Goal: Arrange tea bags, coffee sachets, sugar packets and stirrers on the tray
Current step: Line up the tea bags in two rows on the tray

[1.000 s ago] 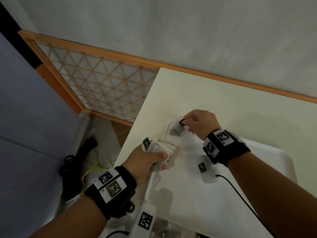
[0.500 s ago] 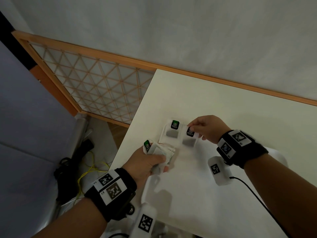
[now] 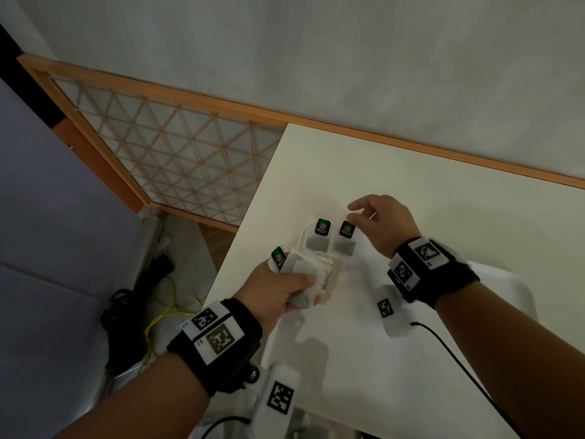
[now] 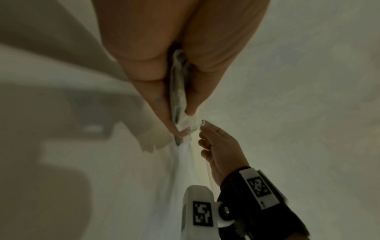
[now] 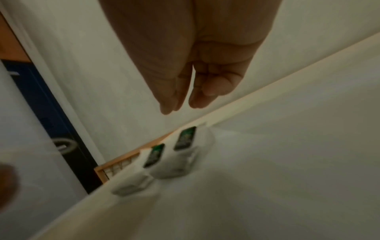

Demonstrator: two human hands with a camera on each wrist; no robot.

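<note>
Clearly legible in my head view, the black-and-green paper tags read "GREEN TEA" on two white tea bags lying flat side by side: the left tea bag [image 3: 319, 237] and the right tea bag [image 3: 345, 239]. Both rest in the far-left corner of a shallow white plastic tray [image 3: 364, 353] with a raised rim, and each shows a grey patch of tea below its tag. The tray sits on the white table [image 3: 411, 185], near its left edge. My right wrist view shows the same two bags [image 5: 174, 155], blurred, with green tags pointing away from me.

My left hand [image 3: 278, 291] grips a bundle of further white tea bags [image 3: 308, 270], fingers curled around it; one tag [image 3: 278, 258] sticks up from the bundle, with the same green-and-black print. My left wrist view shows the bundle [image 4: 179, 91] pinched between thumb and fingers.

My right hand [image 3: 381, 224] hovers just above the right tea bag, fingers loosely bent and holding nothing; thumb and forefinger are slightly apart in the right wrist view [image 5: 197, 68].

A wooden lattice screen [image 3: 164, 153] stands left of the table, with black and yellow cables [image 3: 155, 312] on the floor.
</note>
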